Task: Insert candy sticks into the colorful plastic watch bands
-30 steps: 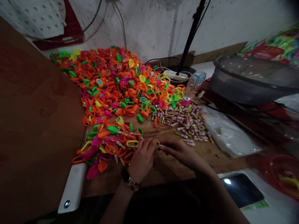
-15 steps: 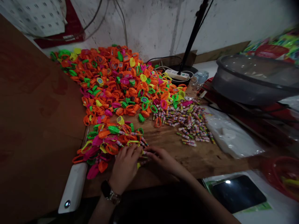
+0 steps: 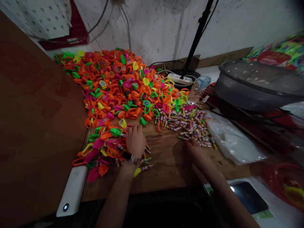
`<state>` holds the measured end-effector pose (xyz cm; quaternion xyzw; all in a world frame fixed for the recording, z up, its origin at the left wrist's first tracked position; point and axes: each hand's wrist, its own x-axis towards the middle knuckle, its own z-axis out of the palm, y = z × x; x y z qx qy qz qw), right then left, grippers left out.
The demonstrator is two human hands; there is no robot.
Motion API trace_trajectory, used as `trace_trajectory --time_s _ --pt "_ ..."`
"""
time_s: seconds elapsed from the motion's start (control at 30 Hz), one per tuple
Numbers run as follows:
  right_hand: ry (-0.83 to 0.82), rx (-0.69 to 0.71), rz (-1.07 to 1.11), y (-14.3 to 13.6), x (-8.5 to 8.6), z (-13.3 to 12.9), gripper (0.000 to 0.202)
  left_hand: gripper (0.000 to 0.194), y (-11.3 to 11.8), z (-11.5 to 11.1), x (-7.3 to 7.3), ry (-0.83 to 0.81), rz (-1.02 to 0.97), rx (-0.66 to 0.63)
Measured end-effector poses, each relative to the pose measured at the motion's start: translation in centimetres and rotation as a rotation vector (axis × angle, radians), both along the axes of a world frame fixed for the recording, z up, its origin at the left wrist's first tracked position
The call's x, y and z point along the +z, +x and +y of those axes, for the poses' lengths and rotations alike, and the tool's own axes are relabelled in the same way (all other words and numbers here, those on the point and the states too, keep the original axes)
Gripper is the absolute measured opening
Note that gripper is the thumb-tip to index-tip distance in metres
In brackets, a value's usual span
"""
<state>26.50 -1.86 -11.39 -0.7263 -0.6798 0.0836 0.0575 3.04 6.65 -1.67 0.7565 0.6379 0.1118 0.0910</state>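
Over the right side of a smaller heap of bright plastic toy watches [image 3: 98, 144] is my left hand [image 3: 136, 142], fingers bent down and their tips hidden. It wears a dark wristwatch [image 3: 128, 156]. My right hand [image 3: 196, 152] reaches to the near edge of a spread of small patterned tubes [image 3: 193, 125], fingers drawn together; what they pinch is hidden. Several loose tubes [image 3: 146, 166] lie to the right of my left wrist, by a yellow toy watch [image 3: 137, 172].
A large pile of toy watches [image 3: 118, 82] fills the back of the wooden table [image 3: 163, 172]. Cardboard [image 3: 40, 126] stands at left, near a white device [image 3: 72, 190]. To the right are clear plastic bags [image 3: 234, 142], a grey basin [image 3: 251, 85], a phone [image 3: 249, 197] and a red basket [image 3: 276, 175].
My hands were together at the front of the smaller heap. The left has moved forward over the heap; the right has moved right to the spread of tubes.
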Motion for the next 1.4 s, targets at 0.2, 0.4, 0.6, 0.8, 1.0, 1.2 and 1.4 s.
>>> trace_trajectory --time_s 0.2,0.4,0.6,0.8,1.0,1.2,1.4 --pt "0.027 -0.017 0.169 1.6 -1.1 1.0 0.02 0.026 2.7 9.8 -1.0 -0.254 -0.306 0.097" --pt "0.1 -0.041 0.353 1.9 -0.3 2.3 0.012 0.033 2.4 9.9 -0.6 -0.368 -0.663 0.028" --pt "0.323 -0.203 0.974 -1.6 2.4 2.8 0.022 0.033 0.4 5.2 -0.1 -0.471 -1.051 -0.033" --pt "-0.046 -0.08 1.887 -7.0 7.2 1.7 0.039 0.046 -1.1 -0.7 -0.1 -0.536 -1.606 -0.033" --pt "-0.185 0.103 1.917 -9.1 8.9 0.8 0.044 0.059 -2.5 -2.9 0.1 -0.518 -1.615 0.015" --pt "0.036 0.014 1.535 -10.5 9.7 0.8 0.032 0.04 -3.9 -3.6 -0.4 -0.467 -1.471 -0.036" --pt "0.059 -0.044 1.448 -11.6 10.3 0.5 0.031 0.039 -4.4 -4.2 -0.2 -0.384 -1.294 -0.071"
